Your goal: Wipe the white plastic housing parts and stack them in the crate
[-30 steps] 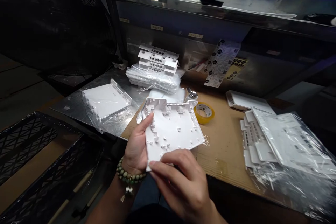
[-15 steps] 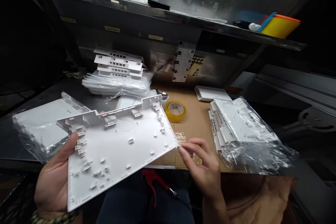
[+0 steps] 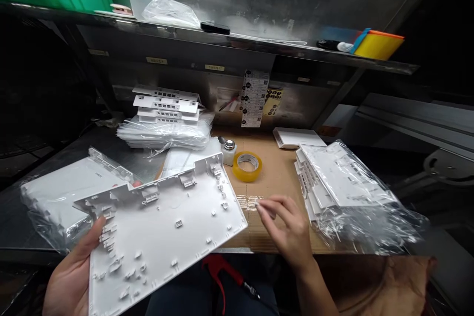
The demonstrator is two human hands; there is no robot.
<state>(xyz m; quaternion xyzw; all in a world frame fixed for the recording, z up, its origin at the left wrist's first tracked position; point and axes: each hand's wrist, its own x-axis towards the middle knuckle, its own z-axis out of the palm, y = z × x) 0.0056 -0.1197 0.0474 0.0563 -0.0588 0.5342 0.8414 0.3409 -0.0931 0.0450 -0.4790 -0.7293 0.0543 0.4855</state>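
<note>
My left hand (image 3: pixel 72 271) grips a white plastic housing panel (image 3: pixel 163 227) by its left edge, thumb on top and the other fingers mostly hidden beneath. Its inner side faces up, showing clips, posts and a raised back wall. Off the panel's right corner, my right hand (image 3: pixel 287 222) is closed in a pinch and apart from the panel. A tiny whitish bit shows at its fingertips, too small to name. Beyond the panel lies a roll of yellow tape (image 3: pixel 258 170), beside a small white bottle with a metal top (image 3: pixel 228 150).
Bagged white panels (image 3: pixel 344 177) lie at right, a bagged housing (image 3: pixel 74 187) at left. More panels (image 3: pixel 168 103) are stacked on plastic bags at the back. A metal shelf (image 3: pixel 259 47) crosses above, holding a yellow container (image 3: pixel 379 47). A red-handled tool (image 3: pixel 229 274) is below the table edge.
My right hand has come away from the panel's right corner, leaving a gap. The panel, in my left hand, sits lower and slightly left in view. The camera view has tilted upward.
</note>
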